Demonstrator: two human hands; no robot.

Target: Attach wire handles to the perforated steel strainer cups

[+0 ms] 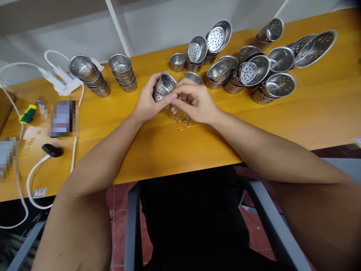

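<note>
My left hand (150, 98) is wrapped round perforated metal cups (165, 83), at least two, one set above the other and tilted a little. The fingers of my right hand (194, 98) are pinched together at the right side of these cups, close to my left thumb. Whatever they hold, if anything, is too small to make out. Several thin curved wires (182, 121) lie on the table just below my hands. Partly hidden behind my right hand stands another metal cup (193, 78).
Stacked perforated cups (121, 64) and a leaning stack (84, 67) stand at left. More cups (255, 71) crowd the back right of the wooden table (158, 158). A power strip (66, 84), white cables, a blurred phone (62, 118), a screwdriver (28, 114) and a black plug-like piece (52, 150) occupy the left.
</note>
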